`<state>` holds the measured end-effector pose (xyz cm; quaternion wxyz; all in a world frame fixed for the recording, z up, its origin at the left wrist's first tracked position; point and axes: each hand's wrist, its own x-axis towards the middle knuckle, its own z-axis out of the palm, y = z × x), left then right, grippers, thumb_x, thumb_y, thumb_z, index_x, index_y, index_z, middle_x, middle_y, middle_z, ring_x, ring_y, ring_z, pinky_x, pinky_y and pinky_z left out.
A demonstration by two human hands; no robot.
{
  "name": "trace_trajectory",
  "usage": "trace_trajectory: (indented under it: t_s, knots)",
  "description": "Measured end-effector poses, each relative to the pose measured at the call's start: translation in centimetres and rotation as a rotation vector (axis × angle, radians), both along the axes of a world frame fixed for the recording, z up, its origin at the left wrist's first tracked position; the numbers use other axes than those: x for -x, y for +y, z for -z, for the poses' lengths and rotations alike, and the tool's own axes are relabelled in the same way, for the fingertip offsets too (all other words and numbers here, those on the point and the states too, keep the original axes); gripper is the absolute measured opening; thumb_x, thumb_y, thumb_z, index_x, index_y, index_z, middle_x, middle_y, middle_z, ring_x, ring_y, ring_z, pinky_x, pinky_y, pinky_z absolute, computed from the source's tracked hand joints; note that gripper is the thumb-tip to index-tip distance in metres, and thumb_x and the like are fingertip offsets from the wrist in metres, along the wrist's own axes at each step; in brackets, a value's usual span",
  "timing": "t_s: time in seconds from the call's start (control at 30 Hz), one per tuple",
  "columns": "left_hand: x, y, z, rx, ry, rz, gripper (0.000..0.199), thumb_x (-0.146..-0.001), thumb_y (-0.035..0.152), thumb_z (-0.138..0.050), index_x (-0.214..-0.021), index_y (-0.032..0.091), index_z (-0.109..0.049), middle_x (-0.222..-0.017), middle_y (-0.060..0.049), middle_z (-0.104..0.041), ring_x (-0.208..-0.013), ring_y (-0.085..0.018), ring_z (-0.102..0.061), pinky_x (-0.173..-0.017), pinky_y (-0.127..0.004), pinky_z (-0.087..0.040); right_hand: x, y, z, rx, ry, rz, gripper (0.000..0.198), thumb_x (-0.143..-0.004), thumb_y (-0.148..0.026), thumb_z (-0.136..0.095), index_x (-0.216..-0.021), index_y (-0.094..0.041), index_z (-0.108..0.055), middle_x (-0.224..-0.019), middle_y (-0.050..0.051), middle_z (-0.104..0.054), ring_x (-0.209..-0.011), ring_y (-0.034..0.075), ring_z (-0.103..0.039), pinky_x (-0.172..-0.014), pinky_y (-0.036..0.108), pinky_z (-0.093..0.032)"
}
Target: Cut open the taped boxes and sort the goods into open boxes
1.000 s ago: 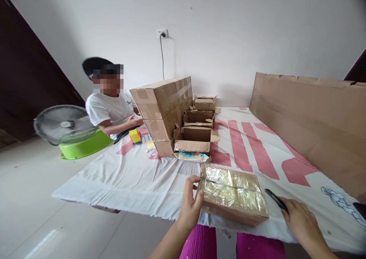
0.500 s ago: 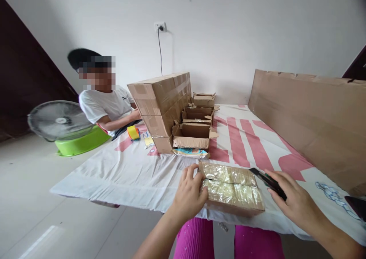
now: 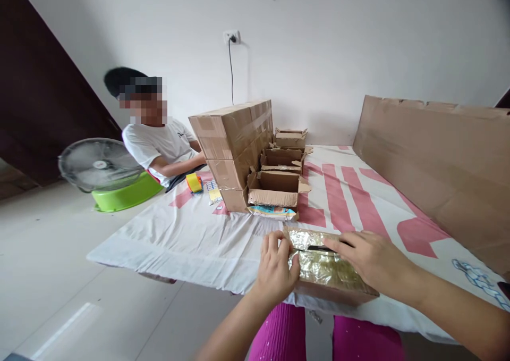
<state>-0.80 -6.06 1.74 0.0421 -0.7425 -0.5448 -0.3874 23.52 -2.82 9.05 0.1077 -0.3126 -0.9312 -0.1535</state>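
Observation:
A taped cardboard box (image 3: 332,276) lies at the table's near edge, its top covered in shiny clear tape with a seam along the middle. My left hand (image 3: 278,260) grips the left end of this box, fingers over the far side and thumb on top. In my right hand (image 3: 368,257) is a dark utility knife (image 3: 321,248), its tip pointing left over the seam near the middle of the top. My fingers cover most of its handle.
Stacked closed cartons (image 3: 233,177) and a row of open boxes (image 3: 274,191) stand beyond. A tape roll (image 3: 194,183) lies near a seated person (image 3: 159,143). A large cardboard sheet (image 3: 434,164) leans at right; a fan (image 3: 99,164) stands left.
My right hand has moved left with the utility knife, from beside the box's right end onto the seam. My left hand keeps its hold on the box. The view has shifted slightly.

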Motion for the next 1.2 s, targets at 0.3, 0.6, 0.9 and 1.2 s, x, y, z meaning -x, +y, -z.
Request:
trace_trajectory:
  t_s: [0.3,0.6,0.9,1.2]
  knots:
    - [0.1,0.1,0.3,0.02,0.014,-0.017,0.014,-0.08,0.006,-0.048,-0.083,0.019,-0.049,-0.099,-0.01,-0.049,-0.093,-0.027,-0.048,-0.083,-0.047,-0.049,3.5,0.4,0.6,-0.176,-0.141,-0.088,0.043,-0.082,-0.006,-0.059,-0.121,-0.023,-0.062,-0.081,0.002,-0.067,-0.067,0.02,-0.062,-0.062,0.034,-0.043]
    - [0.1,0.1,0.1,0.069,0.066,-0.019,0.013,-0.08,0.007,-0.049,-0.087,0.016,-0.056,-0.104,-0.012,-0.05,-0.097,-0.028,-0.048,-0.088,-0.049,-0.049,-0.2,-1.5,-0.3,-0.228,-0.198,-0.05,0.051,-0.071,-0.001,-0.057,-0.118,-0.019,-0.064,-0.081,0.004,-0.069,-0.07,0.021,-0.066,-0.062,0.034,-0.046]
    - [0.1,0.0,-0.7,0.145,0.123,0.011,0.013,-0.082,0.009,-0.051,-0.088,0.017,-0.058,-0.11,-0.011,-0.05,-0.103,-0.03,-0.048,-0.09,-0.051,-0.048,-0.2,-1.7,-0.5,-0.208,-0.143,-0.008,0.052,-0.071,0.0,-0.057,-0.117,-0.023,-0.064,-0.084,0.004,-0.07,-0.068,0.02,-0.066,-0.064,0.033,-0.048]
    - [0.4,0.2,0.1,-0.025,0.108,0.084,0.013,-0.086,0.009,-0.049,-0.095,0.019,-0.051,-0.115,-0.012,-0.049,-0.11,-0.03,-0.045,-0.092,-0.051,-0.047,-0.7,-2.1,-1.5,-0.133,-0.137,0.025,0.054,-0.07,0.002,-0.059,-0.118,-0.022,-0.063,-0.083,0.003,-0.07,-0.069,0.019,-0.066,-0.063,0.032,-0.046]
